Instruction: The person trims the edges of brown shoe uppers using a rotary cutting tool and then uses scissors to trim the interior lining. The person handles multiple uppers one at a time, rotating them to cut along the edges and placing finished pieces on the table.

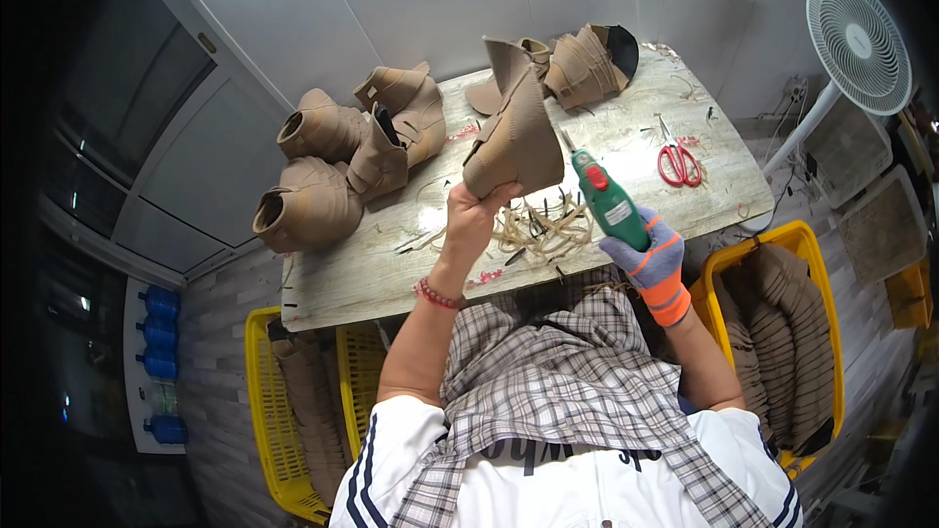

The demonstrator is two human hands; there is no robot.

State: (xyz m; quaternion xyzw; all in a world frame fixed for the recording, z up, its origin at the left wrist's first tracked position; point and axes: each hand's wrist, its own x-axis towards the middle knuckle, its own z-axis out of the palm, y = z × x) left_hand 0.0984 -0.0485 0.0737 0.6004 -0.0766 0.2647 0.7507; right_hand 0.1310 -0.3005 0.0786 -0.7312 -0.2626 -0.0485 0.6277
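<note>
My bare left hand (474, 220), with a red bead bracelet at the wrist, grips the lower edge of a brown curved fabric piece (518, 142) and holds it up over the table. My right hand (650, 254), in a grey and orange glove, is wrapped round a green handheld power tool (608, 198) with a red switch. The tool's thin metal tip points up and away, just right of the fabric piece, with a small gap between them. Beneath my hands, thin tan strips and dark bits form a pile of trimmings (543, 230) on the table.
Several brown fabric pieces (308, 203) stand at the table's left, more (587, 68) at the back. Red-handled scissors (679, 161) lie right on the wooden table (391, 279). Yellow baskets (269, 411) with brown pieces flank me. A white fan (861, 44) stands at right.
</note>
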